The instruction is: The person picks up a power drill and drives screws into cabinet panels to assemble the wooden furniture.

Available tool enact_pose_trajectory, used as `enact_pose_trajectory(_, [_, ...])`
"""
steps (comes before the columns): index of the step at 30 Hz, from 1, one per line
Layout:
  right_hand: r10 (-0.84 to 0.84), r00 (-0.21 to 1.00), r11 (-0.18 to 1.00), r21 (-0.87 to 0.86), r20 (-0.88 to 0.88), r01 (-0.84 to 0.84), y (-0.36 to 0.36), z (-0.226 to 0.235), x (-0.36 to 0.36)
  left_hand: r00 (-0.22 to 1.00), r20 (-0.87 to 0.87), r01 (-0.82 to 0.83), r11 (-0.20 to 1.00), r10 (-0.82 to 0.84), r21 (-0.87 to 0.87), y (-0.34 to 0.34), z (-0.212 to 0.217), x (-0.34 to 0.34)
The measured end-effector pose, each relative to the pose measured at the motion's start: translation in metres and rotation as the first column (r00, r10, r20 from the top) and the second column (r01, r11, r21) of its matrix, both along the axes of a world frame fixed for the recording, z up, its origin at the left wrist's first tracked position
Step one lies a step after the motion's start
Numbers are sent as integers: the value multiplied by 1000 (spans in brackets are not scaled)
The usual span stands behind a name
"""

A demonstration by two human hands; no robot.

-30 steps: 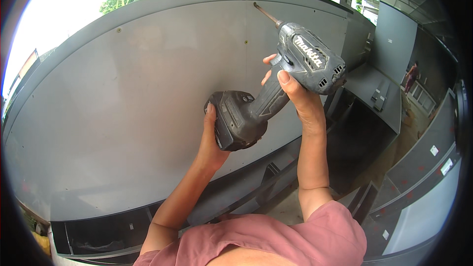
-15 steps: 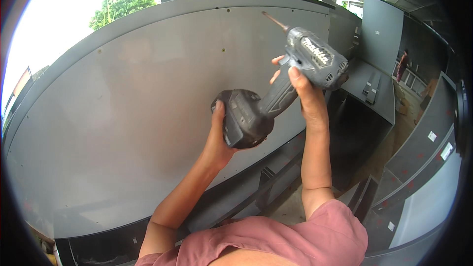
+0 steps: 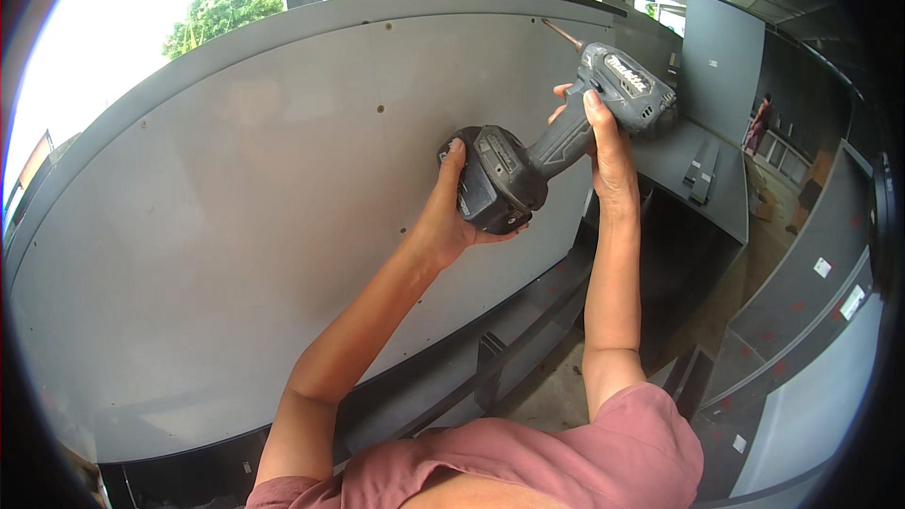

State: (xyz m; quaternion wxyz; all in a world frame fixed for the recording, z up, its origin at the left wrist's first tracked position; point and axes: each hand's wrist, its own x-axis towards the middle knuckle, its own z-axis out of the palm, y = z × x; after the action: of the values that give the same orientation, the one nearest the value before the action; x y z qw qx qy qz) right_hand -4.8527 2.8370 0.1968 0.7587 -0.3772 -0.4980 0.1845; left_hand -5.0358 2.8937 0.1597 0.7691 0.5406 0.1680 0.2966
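Both my hands hold a black cordless impact driver (image 3: 566, 137), tilted so its long bit (image 3: 562, 33) points up and to the left. My right hand (image 3: 608, 137) is wrapped round the handle just below the motor body, thumb on the near side. At the other end, my left hand (image 3: 451, 212) grips the battery base, its thumb along the left side and fingers underneath. Behind the tool stands a large pale grey panel (image 3: 236, 254) with small screws and holes in it. The bit's tip appears close to a hole near the panel's upper edge; contact cannot be made out.
Dark boards and a frame rail (image 3: 490, 358) lie below the panel. To the right are a dark cabinet (image 3: 683, 259) with strips on top, and upright boards (image 3: 801, 320) with white labels. A person (image 3: 757, 124) stands far back at the right.
Both hands have carried the impact driver up and to the right, bringing its bit nearer the hole by the panel's upper edge. My grip looks the same.
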Motion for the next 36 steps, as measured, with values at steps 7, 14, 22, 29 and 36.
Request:
enact_pose_trajectory(7, [25,1000,1000,12,17,-26,-3,-7,16,1000,-1,2,999,-2,50,-5,-7,14])
enact_pose_trajectory(14, [30,999,999,21,34,-31,-18,-40,19,1000,-7,0,1000,0,21,-17,-46,17])
enact_pose_trajectory(22, [-18,999,996,-87,-44,15,5,-7,45,1000,-30,7,999,-8,-40,15,-6,37])
enact_pose_trajectory(29, [-66,993,930,-366,-96,26,-48,-152,89,957,-185,155,934,-223,-323,-17,-158,75])
enact_pose_trajectory(36, [-220,918,774,-632,-331,-42,-75,-220,34,896,-249,78,681,-369,-728,-34,-184,24])
